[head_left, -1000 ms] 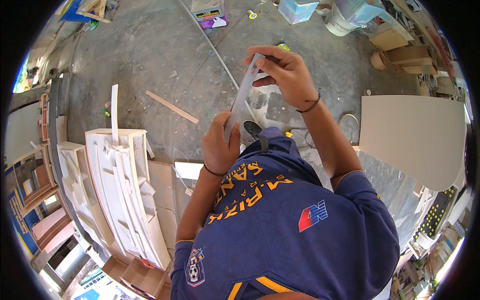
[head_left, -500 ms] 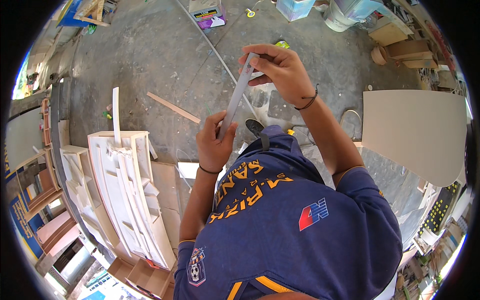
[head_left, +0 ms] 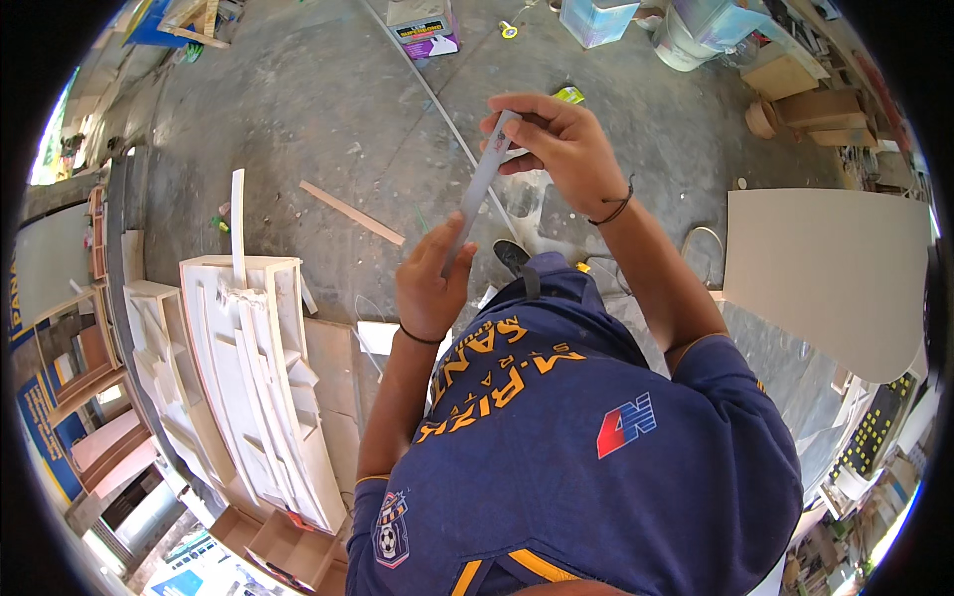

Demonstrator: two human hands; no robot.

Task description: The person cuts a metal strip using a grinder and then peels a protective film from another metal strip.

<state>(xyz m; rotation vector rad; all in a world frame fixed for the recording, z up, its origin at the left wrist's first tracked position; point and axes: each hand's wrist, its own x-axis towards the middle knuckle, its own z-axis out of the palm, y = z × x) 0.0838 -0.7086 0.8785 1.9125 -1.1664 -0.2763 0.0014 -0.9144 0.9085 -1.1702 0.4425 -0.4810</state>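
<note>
A narrow, flat grey strip (head_left: 484, 177) with a small reddish mark near its upper end slants between my two hands, above the floor. At its top end, my right hand (head_left: 568, 149) pinches it between thumb and fingers. My left hand (head_left: 433, 286) grips the lower end, its fingers lying over the strip and covering that tip. A dark cord circles each wrist. What kind of strip it is, I cannot tell.
White wooden shelf units (head_left: 248, 377) lie to my left, with offcuts on top. A thin wooden slat (head_left: 351, 213) and a long metal bar (head_left: 437, 104) rest on the concrete floor. A large beige panel (head_left: 825, 273) is at right; a purple-and-grey box (head_left: 425, 35) stands ahead.
My left fingers have slid up and across the strip's lower end, hiding more of it. My right hand keeps its pinch. The whole view has shifted slightly.
</note>
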